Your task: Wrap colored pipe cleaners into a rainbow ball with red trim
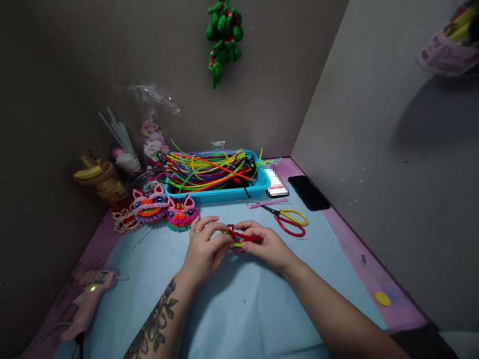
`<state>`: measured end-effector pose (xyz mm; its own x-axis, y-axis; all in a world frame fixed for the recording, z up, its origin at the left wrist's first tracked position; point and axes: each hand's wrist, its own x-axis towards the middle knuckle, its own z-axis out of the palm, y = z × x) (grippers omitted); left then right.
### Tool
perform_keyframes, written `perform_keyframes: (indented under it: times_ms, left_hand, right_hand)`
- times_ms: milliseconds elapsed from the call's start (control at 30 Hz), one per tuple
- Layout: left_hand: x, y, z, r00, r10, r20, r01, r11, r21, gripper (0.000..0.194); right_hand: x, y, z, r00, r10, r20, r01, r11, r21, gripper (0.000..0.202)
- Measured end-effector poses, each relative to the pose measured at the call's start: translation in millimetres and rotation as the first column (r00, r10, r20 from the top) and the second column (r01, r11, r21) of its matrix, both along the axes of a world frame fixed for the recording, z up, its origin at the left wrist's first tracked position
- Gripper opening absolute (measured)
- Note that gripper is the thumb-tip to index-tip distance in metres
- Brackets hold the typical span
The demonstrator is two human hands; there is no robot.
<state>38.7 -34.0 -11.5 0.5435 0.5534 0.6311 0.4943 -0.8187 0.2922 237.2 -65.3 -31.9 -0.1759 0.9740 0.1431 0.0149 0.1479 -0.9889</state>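
At the centre of the frame my left hand (pixel 206 244) and my right hand (pixel 269 249) pinch a small red, yellow-green and pink piece (pixel 238 247) above a light blue sheet (pixel 255 326). Just right of centre I have scissors (pixel 276 213) with one red and one yellow handle, and further right a black phone (pixel 309 192). Higher than my hands in the frame sits a blue tray (pixel 219 195) of colourful stems (pixel 204 169), with animal faces (pixel 150 203) to its lower left. A pink glue gun (pixel 87 304) lies at lower left; a green ornament (pixel 223 27) hangs at top centre
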Motion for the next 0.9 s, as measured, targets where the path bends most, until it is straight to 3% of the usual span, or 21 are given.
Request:
perform_keyframes:
  times_ms: [167,467,700,833,900]
  left_hand:
    - [0.5,-0.2,0.9,0.997,0.065,-0.034,-0.066,0.997,-0.043,0.011]
    - [4.4,-0.3,2.0,0.995,0.093,-0.044,-0.097,0.989,-0.111,0.012]
    - [1.4,3.9,3.3,1.000,0.006,-0.024,-0.013,0.942,-0.336,0.015]
    - [0.7,3.9,3.4,1.000,-0.009,0.023,0.017,0.936,-0.351,0.013]
    - [1.0,2.7,3.9,0.996,-0.077,0.034,0.084,0.932,-0.354,0.024]
  right_hand:
    - [-3.3,-0.9,2.8,0.992,-0.093,0.080,0.091,0.996,0.027,0.018]
    - [-6.3,-2.8,8.4,0.988,-0.076,0.132,0.070,0.996,0.054,0.014]
    - [-1.2,-2.2,7.2,0.992,-0.037,0.118,0.034,0.999,0.029,0.013]
    - [0.1,-3.1,5.6,0.993,-0.024,0.112,0.021,0.999,0.029,0.017]
    - [-0.7,-2.9,3.6,0.992,-0.008,0.125,0.004,0.999,0.034,0.018]
